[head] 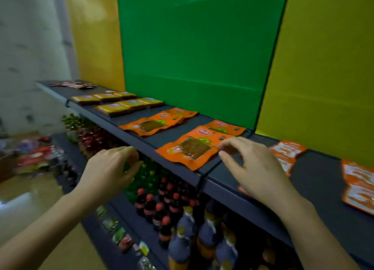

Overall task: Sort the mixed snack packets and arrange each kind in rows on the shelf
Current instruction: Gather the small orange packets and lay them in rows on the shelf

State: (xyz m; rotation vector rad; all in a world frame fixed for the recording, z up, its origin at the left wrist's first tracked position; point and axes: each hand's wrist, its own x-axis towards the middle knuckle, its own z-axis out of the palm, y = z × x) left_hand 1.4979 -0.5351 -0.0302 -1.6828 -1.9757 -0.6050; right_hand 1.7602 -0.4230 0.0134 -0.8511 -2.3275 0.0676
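Note:
On the dark top shelf point(315, 190) the packets lie sorted in rows. Two rows of yellow packets point(113, 108) sit at the far left, then two rows of orange packets with a clear window. The nearest orange packet point(189, 149) lies at the shelf's front edge. My right hand point(255, 166) hovers beside it, thumb and forefinger slightly apart at its right edge, holding nothing. My left hand point(110, 166) hangs in front of the shelf edge, fingers loosely curled and empty. Orange-and-white packets point(288, 151) lie to the right.
Pinkish packets point(74, 84) lie at the shelf's far left end. Soft-drink bottles point(168, 205) fill the shelf below. A blurred heap of mixed packets point(34, 154) sits low at the left. Green and yellow panels back the shelf.

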